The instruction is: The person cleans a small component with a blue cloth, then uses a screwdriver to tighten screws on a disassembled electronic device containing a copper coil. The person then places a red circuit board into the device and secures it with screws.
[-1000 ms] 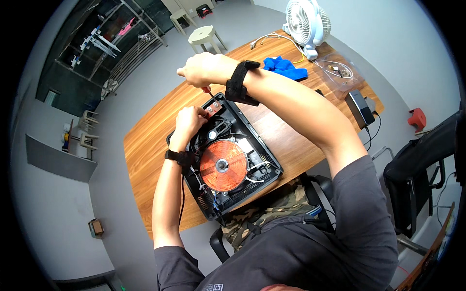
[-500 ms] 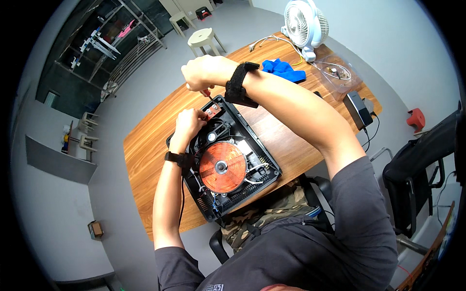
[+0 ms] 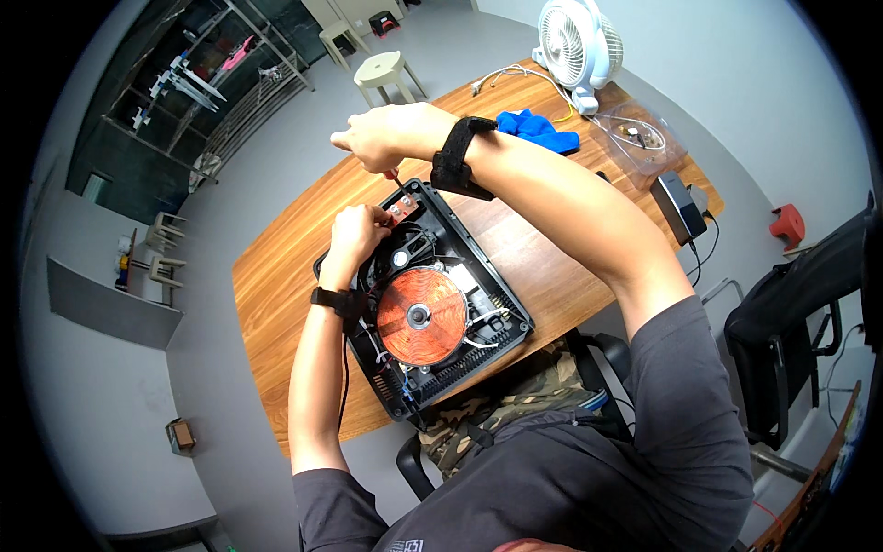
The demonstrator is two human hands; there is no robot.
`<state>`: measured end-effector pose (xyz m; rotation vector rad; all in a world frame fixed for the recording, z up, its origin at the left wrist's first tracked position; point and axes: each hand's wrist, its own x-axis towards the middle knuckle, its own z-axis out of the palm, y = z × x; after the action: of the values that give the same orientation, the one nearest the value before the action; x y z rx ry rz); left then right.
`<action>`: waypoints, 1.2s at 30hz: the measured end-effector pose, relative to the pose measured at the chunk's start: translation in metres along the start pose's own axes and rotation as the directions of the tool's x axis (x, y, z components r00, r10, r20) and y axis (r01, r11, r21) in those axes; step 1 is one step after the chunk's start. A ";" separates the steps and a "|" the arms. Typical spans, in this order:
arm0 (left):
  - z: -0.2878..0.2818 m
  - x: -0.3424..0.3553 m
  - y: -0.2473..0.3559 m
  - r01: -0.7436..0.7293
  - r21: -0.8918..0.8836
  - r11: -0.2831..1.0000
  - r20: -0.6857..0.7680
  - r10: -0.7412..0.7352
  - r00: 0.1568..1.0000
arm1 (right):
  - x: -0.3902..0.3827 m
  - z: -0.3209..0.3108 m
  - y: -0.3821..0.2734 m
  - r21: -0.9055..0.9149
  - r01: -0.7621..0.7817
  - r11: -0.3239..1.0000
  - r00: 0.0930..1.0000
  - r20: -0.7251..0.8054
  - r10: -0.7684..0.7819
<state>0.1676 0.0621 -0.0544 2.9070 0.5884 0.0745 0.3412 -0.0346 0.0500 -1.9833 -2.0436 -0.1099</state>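
An opened induction cooker (image 3: 478, 293) with a round copper coil (image 3: 422, 316) lies on the table in front of me. At its far corner sits a small red circuit board (image 3: 399, 211) with round silver parts. My right hand (image 3: 375, 138) is closed round the red handle of a screwdriver (image 3: 395, 177), mostly hidden by the hand. Its shaft slants down toward the board; I cannot tell exactly where the tip rests. Beside it, my left hand (image 3: 357, 232) has its fingers pinched at the board's near-left edge. Both wrists wear black straps.
A white fan (image 3: 578, 55), a blue cloth (image 3: 537, 133) and a clear plastic box (image 3: 638, 140) with small parts stand toward the table's far right. A black box-shaped device (image 3: 678, 208) with a cable lies at the right edge. A black chair (image 3: 800, 340) is beyond.
My right hand has turned a little and shifted slightly left on the screwdriver, its thumb side now sticking out farther left. The left hand and the cooker stay nearly still.
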 end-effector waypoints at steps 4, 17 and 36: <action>0.002 0.001 -0.004 -0.019 0.010 1.000 -0.011 0.019 1.000 | 0.005 -0.007 -0.003 0.029 -0.085 0.996 0.985 0.156 0.079; -0.005 -0.002 0.004 -0.005 0.015 1.000 0.003 0.005 1.000 | -0.008 -0.008 0.000 -0.012 -0.015 1.000 0.994 0.107 0.016; -0.002 -0.003 0.003 -0.025 0.027 0.999 -0.015 0.026 1.000 | -0.004 -0.002 -0.001 0.030 -0.112 0.993 0.993 0.048 0.110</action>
<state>0.1663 0.0586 -0.0520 2.9428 0.5590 0.0935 0.3407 -0.0392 0.0509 -2.0925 -1.9445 -0.0071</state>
